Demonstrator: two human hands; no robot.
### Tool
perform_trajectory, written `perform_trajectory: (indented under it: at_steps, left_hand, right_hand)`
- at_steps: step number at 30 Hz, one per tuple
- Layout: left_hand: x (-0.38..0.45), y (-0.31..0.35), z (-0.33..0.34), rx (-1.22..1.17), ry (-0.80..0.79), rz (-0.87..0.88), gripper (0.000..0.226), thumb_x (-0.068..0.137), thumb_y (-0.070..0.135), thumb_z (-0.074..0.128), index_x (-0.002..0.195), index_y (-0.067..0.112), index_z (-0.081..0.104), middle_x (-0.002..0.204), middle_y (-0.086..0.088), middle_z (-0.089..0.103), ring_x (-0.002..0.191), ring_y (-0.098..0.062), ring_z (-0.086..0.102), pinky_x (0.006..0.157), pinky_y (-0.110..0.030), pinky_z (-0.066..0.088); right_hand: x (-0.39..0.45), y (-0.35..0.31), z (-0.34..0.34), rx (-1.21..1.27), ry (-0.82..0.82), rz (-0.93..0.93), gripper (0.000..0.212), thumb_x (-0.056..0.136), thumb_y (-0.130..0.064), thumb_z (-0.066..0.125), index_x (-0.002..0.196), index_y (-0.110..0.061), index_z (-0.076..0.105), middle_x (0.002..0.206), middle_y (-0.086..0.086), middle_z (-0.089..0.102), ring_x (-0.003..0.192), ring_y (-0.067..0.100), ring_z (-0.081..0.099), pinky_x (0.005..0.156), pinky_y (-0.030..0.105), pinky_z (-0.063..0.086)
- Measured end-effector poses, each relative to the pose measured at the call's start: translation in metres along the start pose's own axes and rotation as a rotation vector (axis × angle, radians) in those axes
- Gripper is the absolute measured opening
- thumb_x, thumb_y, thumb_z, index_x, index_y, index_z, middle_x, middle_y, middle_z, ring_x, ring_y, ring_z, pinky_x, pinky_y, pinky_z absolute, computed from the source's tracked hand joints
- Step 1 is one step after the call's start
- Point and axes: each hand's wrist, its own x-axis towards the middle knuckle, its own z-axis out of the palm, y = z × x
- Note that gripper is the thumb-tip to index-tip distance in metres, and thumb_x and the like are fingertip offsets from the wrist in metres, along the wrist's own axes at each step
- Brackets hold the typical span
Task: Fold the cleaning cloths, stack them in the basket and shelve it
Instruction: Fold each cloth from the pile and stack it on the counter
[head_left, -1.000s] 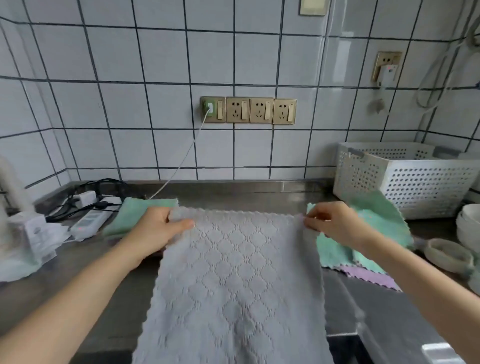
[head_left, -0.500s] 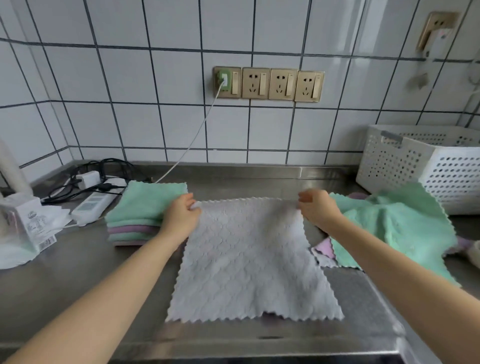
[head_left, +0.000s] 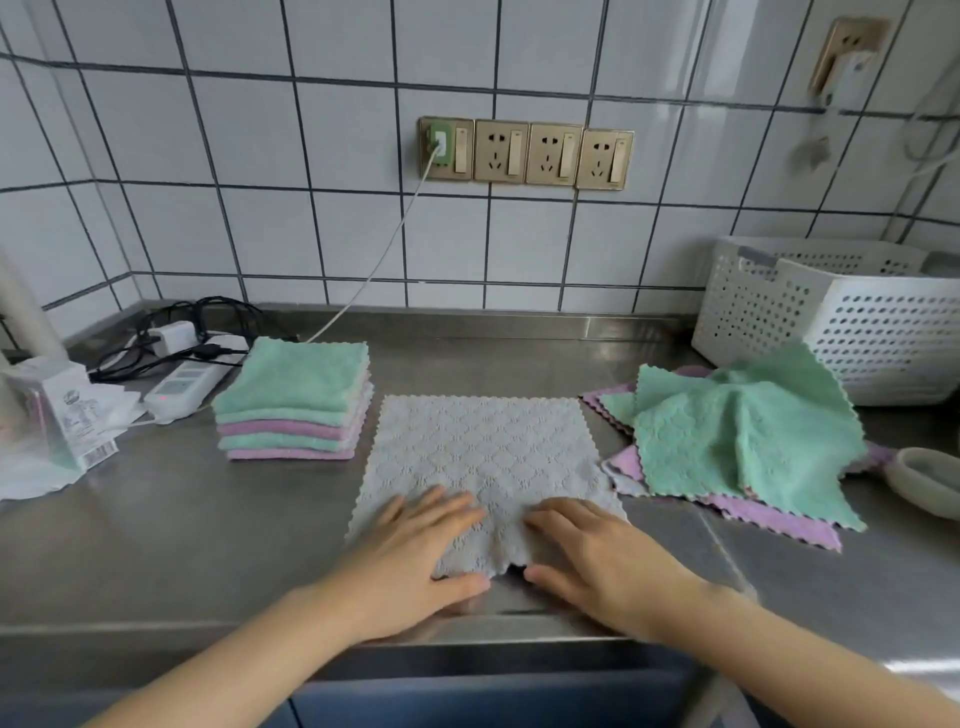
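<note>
Both hands have moved from the far corners to the near edge: your left hand (head_left: 415, 556) and right hand (head_left: 597, 558) press flat, fingers spread, on the grey cloth (head_left: 483, 457) lying on the worktop (head_left: 182, 519). Folding is likely next.

The wall of white square tiles with dark grout (head_left: 270, 218) carries a row of four golden sockets (head_left: 525, 153). Below it lies a grey stainless steel countertop (head_left: 171, 519), reflecting soft light.
</note>
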Motion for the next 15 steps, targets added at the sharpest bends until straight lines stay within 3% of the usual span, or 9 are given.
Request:
perform_trajectory:
  at_steps: [3, 4, 6, 7, 9, 10, 13, 15]
  left_hand:
    - [0.001, 0.001, 0.004, 0.034, 0.081, 0.006, 0.083, 0.076, 0.079, 0.014, 0.146, 0.035, 0.027, 0.154, 0.018, 0.019, 0.145, -0.006, 0.012, 0.117, -0.026, 0.006]
    - [-0.001, -0.001, 0.005, 0.028, 0.135, 0.029, 0.074, 0.085, 0.074, 0.018, 0.142, 0.031, 0.036, 0.151, 0.013, 0.032, 0.142, -0.008, 0.025, 0.114, -0.024, 0.018]
    - [-0.007, -0.003, 0.002, 0.065, 0.257, 0.082, 0.044, 0.093, 0.045, 0.037, 0.132, 0.03, 0.047, 0.136, 0.007, 0.055, 0.124, -0.011, 0.054, 0.093, -0.023, 0.047]
    - [-0.011, -0.005, -0.001, 0.072, 0.267, 0.086, 0.043, 0.091, 0.027, 0.044, 0.133, 0.031, 0.045, 0.135, 0.008, 0.055, 0.117, -0.013, 0.059, 0.085, -0.023, 0.051]
    - [-0.017, -0.014, -0.003, 0.028, 0.255, 0.051, 0.059, 0.091, 0.006, 0.042, 0.143, 0.033, 0.033, 0.146, 0.012, 0.041, 0.125, -0.013, 0.051, 0.095, -0.024, 0.044]
    - [-0.019, -0.021, -0.002, -0.003, 0.252, 0.015, 0.059, 0.093, 0.003, 0.039, 0.143, 0.032, 0.034, 0.148, 0.012, 0.038, 0.129, -0.013, 0.047, 0.1, -0.023, 0.039]
    - [-0.022, -0.035, -0.01, -0.163, 0.313, -0.121, 0.047, 0.093, 0.003, 0.043, 0.13, 0.029, 0.055, 0.133, 0.003, 0.058, 0.118, -0.016, 0.056, 0.095, -0.027, 0.044]
    - [-0.025, -0.042, -0.015, -0.192, 0.407, -0.121, 0.043, 0.091, 0.002, 0.05, 0.125, 0.027, 0.062, 0.124, 0.0, 0.065, 0.111, -0.016, 0.062, 0.092, -0.03, 0.049]
  right_hand:
    - [0.002, -0.004, 0.01, -0.07, 0.082, -0.01, 0.041, 0.09, -0.049, 0.045, 0.107, -0.016, 0.061, 0.11, 0.001, 0.063, 0.097, 0.022, 0.063, 0.079, 0.031, 0.055]
    - [0.003, -0.006, 0.01, -0.071, 0.073, -0.004, 0.038, 0.09, -0.047, 0.044, 0.103, -0.015, 0.062, 0.107, 0.001, 0.064, 0.095, 0.023, 0.064, 0.076, 0.031, 0.056]
    - [0.003, -0.008, 0.007, -0.102, 0.058, -0.006, 0.038, 0.09, -0.045, 0.042, 0.103, -0.015, 0.062, 0.106, 0.001, 0.064, 0.095, 0.023, 0.064, 0.074, 0.031, 0.056]
    - [0.001, -0.009, 0.005, -0.114, 0.057, -0.011, 0.04, 0.09, -0.047, 0.041, 0.106, -0.015, 0.061, 0.109, 0.001, 0.063, 0.099, 0.022, 0.063, 0.076, 0.031, 0.056]
    - [-0.002, -0.011, 0.001, -0.086, 0.053, 0.01, 0.049, 0.09, -0.052, 0.038, 0.116, -0.015, 0.056, 0.12, 0.0, 0.06, 0.111, 0.021, 0.057, 0.087, 0.031, 0.052]
    - [-0.003, -0.013, 0.0, -0.07, 0.053, 0.03, 0.053, 0.089, -0.055, 0.037, 0.12, -0.015, 0.054, 0.125, 0.0, 0.058, 0.115, 0.021, 0.054, 0.091, 0.031, 0.05]
    - [-0.002, -0.016, 0.005, -0.08, 0.069, 0.071, 0.054, 0.089, -0.055, 0.036, 0.121, -0.015, 0.052, 0.123, 0.0, 0.059, 0.113, 0.022, 0.055, 0.093, 0.033, 0.048]
    - [0.001, -0.019, 0.007, -0.086, 0.058, 0.089, 0.043, 0.09, -0.042, 0.038, 0.118, -0.014, 0.052, 0.118, 0.002, 0.059, 0.111, 0.025, 0.055, 0.089, 0.034, 0.048]
